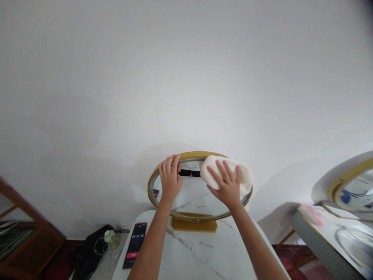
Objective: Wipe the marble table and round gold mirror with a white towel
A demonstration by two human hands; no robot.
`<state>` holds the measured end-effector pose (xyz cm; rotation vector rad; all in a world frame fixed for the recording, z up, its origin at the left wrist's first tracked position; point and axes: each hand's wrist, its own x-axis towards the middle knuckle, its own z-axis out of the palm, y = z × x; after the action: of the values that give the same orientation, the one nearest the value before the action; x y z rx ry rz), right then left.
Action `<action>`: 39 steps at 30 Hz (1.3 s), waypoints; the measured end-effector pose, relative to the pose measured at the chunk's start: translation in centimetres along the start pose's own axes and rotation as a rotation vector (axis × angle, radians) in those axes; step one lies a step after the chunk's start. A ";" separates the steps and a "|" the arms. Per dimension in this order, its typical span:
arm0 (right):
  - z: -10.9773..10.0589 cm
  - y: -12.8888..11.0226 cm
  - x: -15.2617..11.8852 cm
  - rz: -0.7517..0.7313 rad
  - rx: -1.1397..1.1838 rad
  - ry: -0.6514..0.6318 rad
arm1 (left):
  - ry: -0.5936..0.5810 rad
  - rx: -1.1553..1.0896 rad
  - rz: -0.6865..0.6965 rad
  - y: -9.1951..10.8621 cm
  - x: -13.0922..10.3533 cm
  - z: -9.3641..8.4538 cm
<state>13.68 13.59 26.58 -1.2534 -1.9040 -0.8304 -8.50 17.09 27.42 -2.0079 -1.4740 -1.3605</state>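
Left hand [170,179] has fingers bunched over an oval gold-framed glass mirror [198,194], thumb kinda hard to read; it's on a white marble-patterned table [201,256]. Right hand [229,188] spreads across a white fabric cloth [246,177]; lopsided pushing could tip the mirror.

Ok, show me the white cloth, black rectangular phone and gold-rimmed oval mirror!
White cloth [246,176]: head view, its right side.
Black rectangular phone [135,245]: head view, its screen.
Gold-rimmed oval mirror [194,194]: head view, its glass.
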 end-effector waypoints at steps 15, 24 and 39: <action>-4.0 -2.5 6.3 0.019 0.143 -0.197 | 0.045 -0.031 -0.012 -0.3 -0.1 0.4; -3.8 -5.3 8.7 -0.084 0.217 -0.258 | 0.072 -0.005 0.039 -0.7 -0.3 0.4; -1.9 2.4 2.0 0.477 0.272 0.075 | 0.055 0.000 -0.086 0.9 0.0 0.6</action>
<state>15.70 13.78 29.65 -1.3989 -1.5040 -0.3504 -7.36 17.15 27.37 -1.9116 -1.5519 -1.4372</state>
